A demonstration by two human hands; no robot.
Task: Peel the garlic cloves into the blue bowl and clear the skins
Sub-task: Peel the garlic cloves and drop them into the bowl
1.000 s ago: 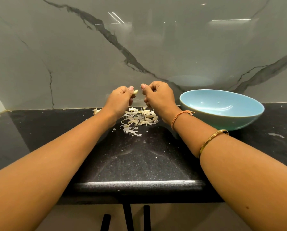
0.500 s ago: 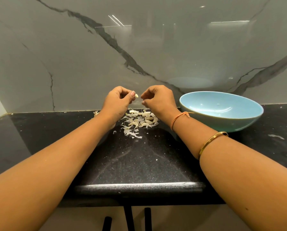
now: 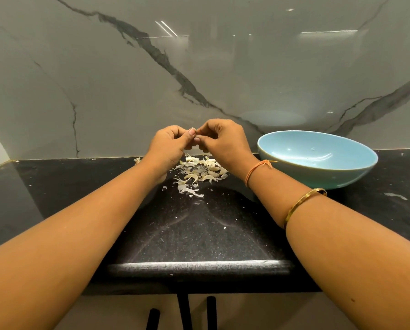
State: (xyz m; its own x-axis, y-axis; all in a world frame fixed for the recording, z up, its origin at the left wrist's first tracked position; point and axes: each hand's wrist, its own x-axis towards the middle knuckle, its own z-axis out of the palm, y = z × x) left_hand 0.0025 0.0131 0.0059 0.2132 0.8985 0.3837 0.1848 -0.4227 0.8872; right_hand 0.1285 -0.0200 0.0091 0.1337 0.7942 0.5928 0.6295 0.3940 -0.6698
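My left hand [image 3: 169, 145] and my right hand [image 3: 223, 140] meet fingertip to fingertip above the black counter [image 3: 199, 229], fingers curled around a garlic clove that is almost wholly hidden between them. Below the hands lies a pile of pale garlic cloves and papery skins [image 3: 199, 173]. The blue bowl [image 3: 317, 159] stands to the right of my right wrist, tilted toward me; I see no cloves in the part of its inside that shows.
A grey marble wall [image 3: 199, 67] rises right behind the counter. One loose skin scrap [image 3: 136, 160] lies by my left wrist. The counter's front edge [image 3: 199, 266] is near me, with dark handles below it.
My hands have closed the gap between them and now touch at the fingertips; the clove seen in my left fingers earlier is now covered.
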